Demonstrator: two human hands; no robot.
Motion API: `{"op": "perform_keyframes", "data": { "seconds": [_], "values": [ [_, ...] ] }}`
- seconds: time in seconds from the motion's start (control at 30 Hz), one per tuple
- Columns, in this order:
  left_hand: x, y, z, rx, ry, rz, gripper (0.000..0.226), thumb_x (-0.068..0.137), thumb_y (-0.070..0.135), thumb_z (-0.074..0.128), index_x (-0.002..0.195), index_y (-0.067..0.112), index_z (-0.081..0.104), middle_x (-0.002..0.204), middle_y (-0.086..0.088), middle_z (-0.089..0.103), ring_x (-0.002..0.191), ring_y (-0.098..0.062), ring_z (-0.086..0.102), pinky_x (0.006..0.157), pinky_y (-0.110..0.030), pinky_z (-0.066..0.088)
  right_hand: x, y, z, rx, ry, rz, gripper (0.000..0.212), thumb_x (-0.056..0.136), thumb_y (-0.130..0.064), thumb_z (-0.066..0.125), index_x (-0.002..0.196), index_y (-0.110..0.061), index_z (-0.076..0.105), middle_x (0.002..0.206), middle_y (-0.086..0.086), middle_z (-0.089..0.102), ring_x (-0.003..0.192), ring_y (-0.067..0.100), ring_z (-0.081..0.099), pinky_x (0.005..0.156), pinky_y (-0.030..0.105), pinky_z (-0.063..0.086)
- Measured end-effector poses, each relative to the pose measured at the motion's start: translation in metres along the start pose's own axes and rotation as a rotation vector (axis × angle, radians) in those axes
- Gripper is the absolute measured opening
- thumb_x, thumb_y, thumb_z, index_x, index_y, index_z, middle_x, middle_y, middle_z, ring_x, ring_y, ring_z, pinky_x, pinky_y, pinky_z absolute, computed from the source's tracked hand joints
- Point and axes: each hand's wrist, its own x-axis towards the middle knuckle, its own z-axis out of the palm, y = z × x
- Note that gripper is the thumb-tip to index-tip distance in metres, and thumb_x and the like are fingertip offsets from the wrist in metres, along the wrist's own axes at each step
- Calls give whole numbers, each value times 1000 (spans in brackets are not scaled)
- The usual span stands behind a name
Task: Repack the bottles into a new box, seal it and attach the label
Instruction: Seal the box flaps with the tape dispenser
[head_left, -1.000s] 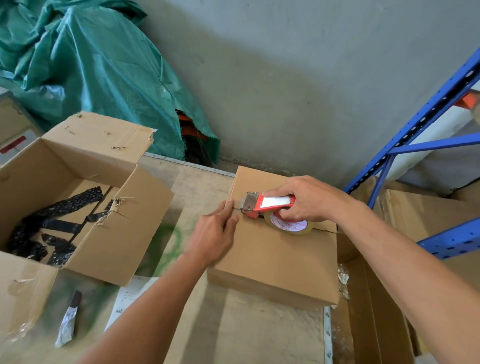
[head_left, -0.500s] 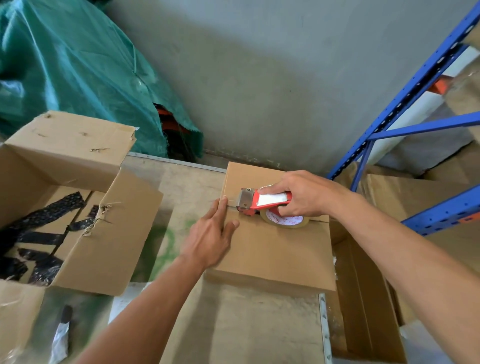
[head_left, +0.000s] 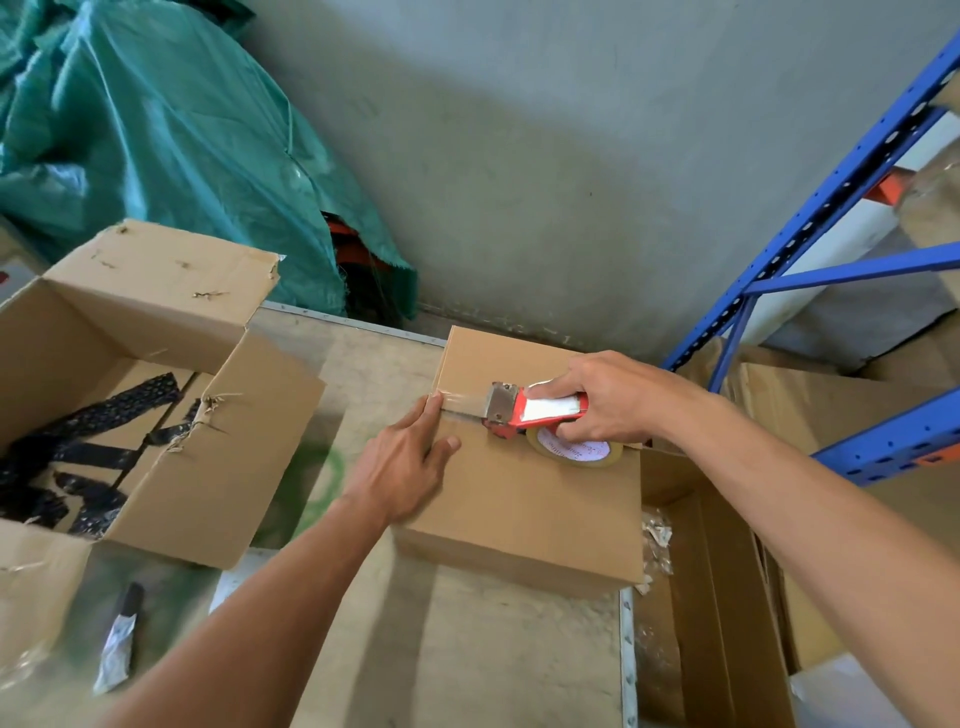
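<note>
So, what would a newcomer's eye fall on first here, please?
The red tape dispenser, gripped by the right hand, sits on the closed box at centre, while the left hand presses down at the box's left edge. An open box stands to the left, a green tarp behind it.

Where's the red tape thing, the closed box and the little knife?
tape dispenser (head_left: 545, 410): head view, on its red-and-white handle.
closed box (head_left: 530, 514): head view, on the bare top flap.
small knife (head_left: 117, 649): head view, on its silvery lower part.
</note>
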Motion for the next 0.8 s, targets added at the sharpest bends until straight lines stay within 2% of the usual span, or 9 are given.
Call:
{"op": "perform_keyframes", "data": {
  "seconds": [0.1,0.2,0.3,0.4,0.43,0.5,0.6,0.67,0.8],
  "values": [
    [-2,4,0,20,-7,0,69,103,54,35,161,22,16,167,-1,21,137,-33,48,108,-44,45,-14,13,1,2,10,-8,51,85,-26,63,130,-50,65,82,-5,60,80,16,57,64,35,47],
    [-2,7,-3,57,-33,-6,70,104,54,34,162,20,13,167,-4,19,140,-32,45,112,-43,41,-24,26,2,-4,32,-8,49,84,-27,64,127,-51,65,81,-8,59,79,16,57,66,39,49],
    [1,22,-3,230,-63,-6,67,107,43,30,161,9,10,169,-11,6,152,-34,20,120,-49,24,-24,31,7,-61,58,-35,47,86,-30,64,130,-48,65,81,-6,58,82,19,56,68,41,49],
    [-1,39,10,402,-54,26,63,106,28,21,159,2,-2,168,-14,-8,156,-31,-3,125,-54,8,-18,30,12,-89,74,-38,49,88,-34,64,136,-47,61,82,-9,53,84,15,53,69,40,49],
    [-4,42,16,407,-35,37,64,106,29,17,159,2,-4,168,-14,-8,156,-29,-4,125,-52,6,-17,30,13,-87,76,-39,50,89,-35,64,137,-47,60,83,-9,53,84,15,54,70,40,49],
    [-9,42,22,385,-16,39,69,105,43,12,160,5,-4,168,-11,-8,156,-25,-7,126,-48,2,-15,32,15,-84,72,-43,51,88,-35,63,138,-47,60,84,-10,53,85,16,55,71,42,52],
    [-10,40,27,429,-25,84,71,102,59,8,161,23,-8,168,-14,-7,155,-28,-10,125,-49,-2,-14,34,16,-83,71,-55,52,87,-35,63,137,-48,59,82,-13,51,85,16,55,70,41,52],
    [-7,42,27,466,-28,103,68,102,58,6,162,26,-5,168,-16,-4,155,-31,-8,125,-51,-4,-12,33,17,-92,75,-63,52,87,-34,64,137,-47,59,81,-14,49,85,16,54,67,38,48],
    [-7,51,28,476,-30,166,67,104,45,9,161,12,1,169,-11,-4,156,-26,-6,126,-46,-2,-11,31,17,-110,88,-78,50,85,-34,63,133,-48,63,76,-12,54,81,18,56,62,40,48]
  ]
}}
